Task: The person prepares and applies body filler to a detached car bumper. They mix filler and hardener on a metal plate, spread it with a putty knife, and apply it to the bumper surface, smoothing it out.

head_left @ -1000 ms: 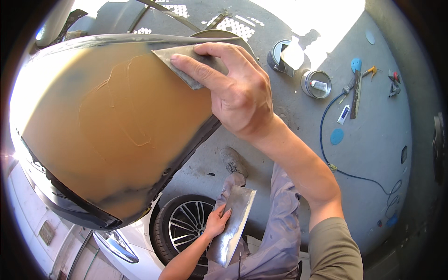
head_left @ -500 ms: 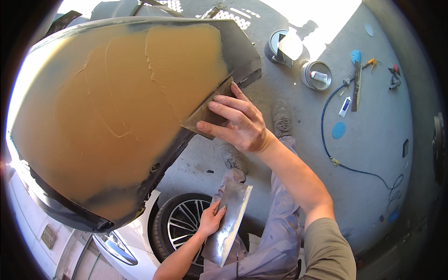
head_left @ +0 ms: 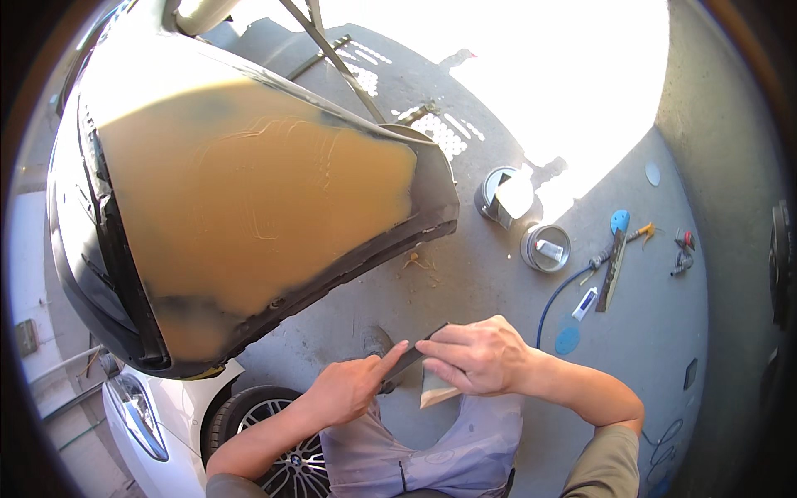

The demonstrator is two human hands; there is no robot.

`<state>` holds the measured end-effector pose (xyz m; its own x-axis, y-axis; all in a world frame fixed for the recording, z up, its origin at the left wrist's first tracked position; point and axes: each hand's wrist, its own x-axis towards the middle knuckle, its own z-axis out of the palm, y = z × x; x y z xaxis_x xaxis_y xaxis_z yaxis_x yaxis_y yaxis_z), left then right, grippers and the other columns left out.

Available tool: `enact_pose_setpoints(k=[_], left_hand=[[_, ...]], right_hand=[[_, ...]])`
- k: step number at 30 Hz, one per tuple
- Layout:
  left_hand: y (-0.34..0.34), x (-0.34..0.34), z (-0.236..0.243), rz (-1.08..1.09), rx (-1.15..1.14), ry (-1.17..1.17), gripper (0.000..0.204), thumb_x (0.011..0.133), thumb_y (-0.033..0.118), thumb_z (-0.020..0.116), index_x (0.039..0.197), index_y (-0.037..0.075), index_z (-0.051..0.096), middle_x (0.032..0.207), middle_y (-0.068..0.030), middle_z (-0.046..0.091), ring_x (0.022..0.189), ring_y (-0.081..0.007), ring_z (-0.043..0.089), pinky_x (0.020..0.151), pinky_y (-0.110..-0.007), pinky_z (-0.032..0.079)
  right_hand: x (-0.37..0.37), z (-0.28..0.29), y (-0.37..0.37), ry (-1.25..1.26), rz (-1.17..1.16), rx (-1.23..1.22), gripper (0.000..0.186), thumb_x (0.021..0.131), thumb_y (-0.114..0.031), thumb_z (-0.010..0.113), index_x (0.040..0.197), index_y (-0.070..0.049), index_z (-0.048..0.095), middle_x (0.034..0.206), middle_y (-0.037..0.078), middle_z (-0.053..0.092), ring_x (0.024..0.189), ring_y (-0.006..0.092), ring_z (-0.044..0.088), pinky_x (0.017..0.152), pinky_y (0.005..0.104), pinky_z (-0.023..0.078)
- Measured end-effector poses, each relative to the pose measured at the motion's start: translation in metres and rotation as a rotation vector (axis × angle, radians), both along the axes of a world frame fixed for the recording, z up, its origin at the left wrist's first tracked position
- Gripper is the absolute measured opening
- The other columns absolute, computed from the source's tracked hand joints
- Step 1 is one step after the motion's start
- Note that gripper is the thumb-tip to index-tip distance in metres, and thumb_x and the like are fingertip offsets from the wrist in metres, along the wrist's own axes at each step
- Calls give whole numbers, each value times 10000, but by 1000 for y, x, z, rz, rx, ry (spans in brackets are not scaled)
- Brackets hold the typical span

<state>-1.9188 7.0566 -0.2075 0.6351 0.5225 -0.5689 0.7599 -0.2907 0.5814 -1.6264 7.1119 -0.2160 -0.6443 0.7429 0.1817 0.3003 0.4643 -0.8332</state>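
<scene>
My left hand (head_left: 347,388) closes on a metal plate (head_left: 407,360) seen almost edge-on as a dark strip, its index finger stretched along it. Fingers pinched, my right hand (head_left: 480,357) grips a flat filler spreader (head_left: 437,387) with cream paste along its lower edge. Spreader and plate meet or overlap in front of my lap; the exact contact is hidden by the right fingers. Beyond both hands, at the left, stands a large dark car hood (head_left: 435,189) coated with a broad brown-orange layer of filler (head_left: 249,199), showing ridges near its middle. Neither hand touches the hood.
A white car (head_left: 158,423) with its wheel (head_left: 286,452) is at lower left. On the floor to the right are a lidded can (head_left: 491,199), an open can (head_left: 545,264) holding a tube, another tube (head_left: 584,304), an air hose (head_left: 564,286) and blue sanding discs (head_left: 567,340).
My right hand has left the hood's edge and come down with the spreader to my left hand. The plate has tilted from face-up to nearly edge-on. The view has shifted.
</scene>
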Motion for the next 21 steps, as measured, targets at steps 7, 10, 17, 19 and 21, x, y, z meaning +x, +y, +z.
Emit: enact_pose_setpoints(k=[7, 10, 17, 19, 21], left_hand=[[24, 56, 12, -379, 759, 191, 433, 922, 141, 645, 1333, 4, 644, 830, -42, 568, 728, -173, 622, 561, -311, 511], [13, 61, 28, -389, 894, 317, 348, 930, 154, 650, 1260, 43, 671, 841, -29, 593, 748, -169, 628, 574, -311, 503], [3, 57, 141, -20, 936, 603, 305, 878, 4, 669, 1161, -1, 784, 1066, -130, 730, 991, -296, 682, 904, -417, 569], [11, 65, 166, -80, 1105, 625, 305, 901, 24, 665, 1173, 19, 804, 1123, -139, 743, 1062, -296, 691, 961, -417, 566], [29, 73, 183, -166, 1232, 659, 312, 915, 52, 671, 1193, 41, 812, 1168, -143, 745, 1097, -293, 690, 1004, -408, 558]], right_hand=[[9, -16, 26, -770, 475, 180, 550, 1040, -286, 618, 1530, -43, 557, 851, 100, 761, 661, 287, 752, 553, 417, 580], [17, -20, 33, -762, 475, 298, 547, 1045, -270, 586, 1559, -89, 548, 779, 97, 744, 662, 291, 750, 568, 424, 577], [47, 21, 18, -597, 268, 307, 553, 993, -198, 657, 1516, -67, 533, 1152, 171, 752, 759, 319, 768, 629, 450, 613], [48, 31, 19, -542, 229, 316, 583, 955, -163, 686, 1498, -40, 513, 1264, 191, 729, 797, 335, 774, 657, 465, 623], [43, 32, 24, -418, 92, 288, 619, 917, -138, 711, 1485, -20, 496, 1308, 205, 707, 828, 359, 775, 683, 480, 627]])
